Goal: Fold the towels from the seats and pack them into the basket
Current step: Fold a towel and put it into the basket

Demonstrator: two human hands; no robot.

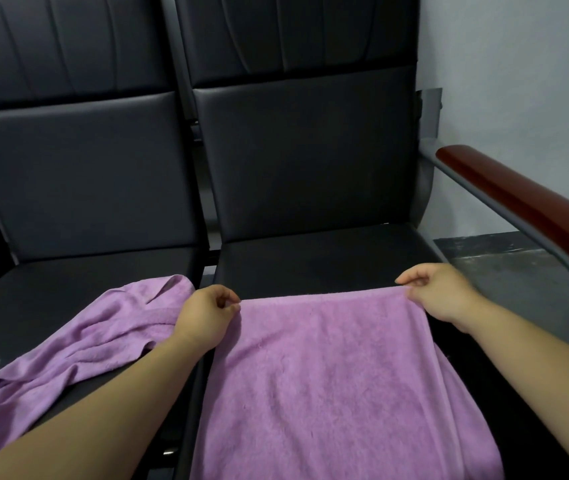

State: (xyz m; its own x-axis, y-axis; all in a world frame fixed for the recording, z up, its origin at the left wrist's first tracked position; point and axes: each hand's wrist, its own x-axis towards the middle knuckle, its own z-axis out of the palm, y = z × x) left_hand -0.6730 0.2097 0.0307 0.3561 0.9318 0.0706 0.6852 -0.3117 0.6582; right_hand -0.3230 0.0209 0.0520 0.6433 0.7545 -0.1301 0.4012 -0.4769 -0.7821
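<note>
On the R seat (328, 261), a purple towel (328, 375) lies spread flat. L hand (203, 317) pinches its far-left corner and R hand (438, 292) pinches the far-right one, w/ the edge taut btwn them. A 2nd towel (78, 344) lies crumpled on the L seat (68, 282), beside the L forearm. Wood armrest (525, 202) at right.

Bare forearms (full and smooth) lead to the left hand (204, 317) and right hand (440, 294), both with short, rounded fingers.
</note>
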